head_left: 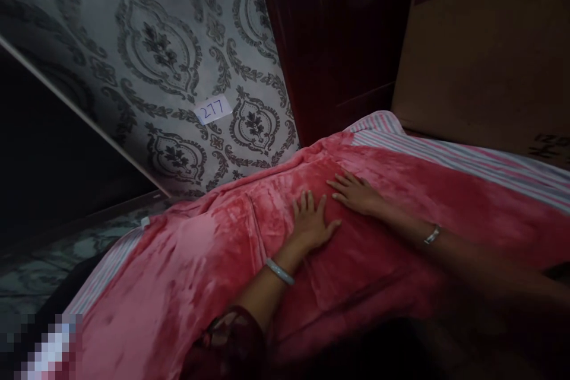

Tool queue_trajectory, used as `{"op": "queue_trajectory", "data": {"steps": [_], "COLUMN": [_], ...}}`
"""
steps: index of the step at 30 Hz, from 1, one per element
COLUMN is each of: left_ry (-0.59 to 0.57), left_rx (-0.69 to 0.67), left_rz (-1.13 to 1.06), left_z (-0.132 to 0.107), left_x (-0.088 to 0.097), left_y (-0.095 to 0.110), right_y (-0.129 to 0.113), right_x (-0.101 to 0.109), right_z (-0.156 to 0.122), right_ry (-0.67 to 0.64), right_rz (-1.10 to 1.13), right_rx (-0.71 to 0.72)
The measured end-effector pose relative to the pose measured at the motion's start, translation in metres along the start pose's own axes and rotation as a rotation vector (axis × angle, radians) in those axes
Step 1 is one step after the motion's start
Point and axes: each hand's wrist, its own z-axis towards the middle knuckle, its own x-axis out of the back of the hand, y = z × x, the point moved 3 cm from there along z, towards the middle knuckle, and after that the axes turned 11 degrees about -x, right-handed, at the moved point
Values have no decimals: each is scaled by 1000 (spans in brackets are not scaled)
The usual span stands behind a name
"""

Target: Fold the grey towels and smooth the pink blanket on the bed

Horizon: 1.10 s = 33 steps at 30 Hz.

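A plush pink-red blanket (187,267) lies spread over a bed with a striped sheet (467,157) showing at its far edge. My left hand (312,219) rests flat on the blanket, fingers stretched out, a pale bangle on the wrist. My right hand (356,193) lies flat just beside it, fingers extended leftward, a metal bracelet on the wrist. The two hands sit close together near the middle of the blanket. Neither hand holds anything.
Patterned grey wallpaper (169,53) with a paper label reading 277 (212,110) rises behind the bed. A dark wooden door or cabinet (338,41) stands at the back. A large brown cardboard box (485,53) leans at the right.
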Motion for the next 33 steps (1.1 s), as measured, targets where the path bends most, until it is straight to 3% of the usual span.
{"op": "queue_trajectory", "data": {"steps": [4,9,15,17,19,22,24,28,33], "left_ry": [7,-33,-196,-213,-174,-121,-97,-26,23], "left_rx": [76,62,96,139,96,-91,-146,-109,-100], "left_rz": [81,123,73,51,31,-7,-29,-43,14], "left_z": [-17,-19,-22,-29,-41,-66,-83,-103,-115], "left_x": [-17,-16,6,16,21,9,-7,-29,-28], "left_y": [-9,-18,-12,-1,17,46,57,58,57], "right_y": [7,6,0,-1,-2,-8,-13,-18,-17], "right_x": [-20,-21,-2,5,7,0,-12,-29,-29], "right_z": [-14,-14,-16,-18,-26,-51,-72,-97,-96], "right_ry": [140,189,72,-24,-75,-36,10,62,82], "right_rz": [-51,-51,-34,5,44,47,15,-40,-66], "right_rx": [22,36,-17,-58,-89,-36,30,45,66]}}
